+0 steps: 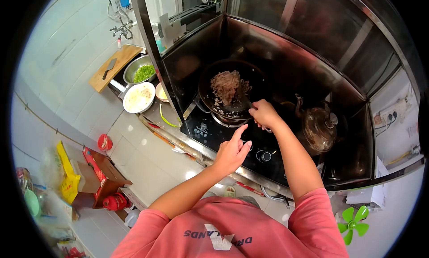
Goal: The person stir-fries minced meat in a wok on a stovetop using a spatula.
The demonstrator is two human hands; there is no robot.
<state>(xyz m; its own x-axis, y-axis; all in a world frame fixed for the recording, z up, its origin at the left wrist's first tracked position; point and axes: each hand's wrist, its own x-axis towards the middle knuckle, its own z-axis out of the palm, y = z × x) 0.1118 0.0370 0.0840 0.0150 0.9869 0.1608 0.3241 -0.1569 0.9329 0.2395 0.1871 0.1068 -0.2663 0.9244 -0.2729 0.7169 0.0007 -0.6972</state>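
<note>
My right hand [264, 113] is wrapped round the handle of a spatula [244, 102], whose dark blade reaches into the wok. Brownish rice [226, 85] lies heaped in the dark wok [206, 93], with loose grains scattered around its side. The wok sits over a burner on the black glass gas stove [212, 139]. Over the stove's front edge hovers my left hand [232, 154], empty, index finger stretched out and the others partly curled. It is apart from the wok and close to a control knob [264, 156].
A glass-like kettle [320, 129] stands right of the wok. Metal panels [308, 61] enclose the stove. On the left counter are a white pan [139, 97], a steel bowl [130, 72] of chopped greens [144, 73], and a cutting board [120, 57] with a knife [110, 66].
</note>
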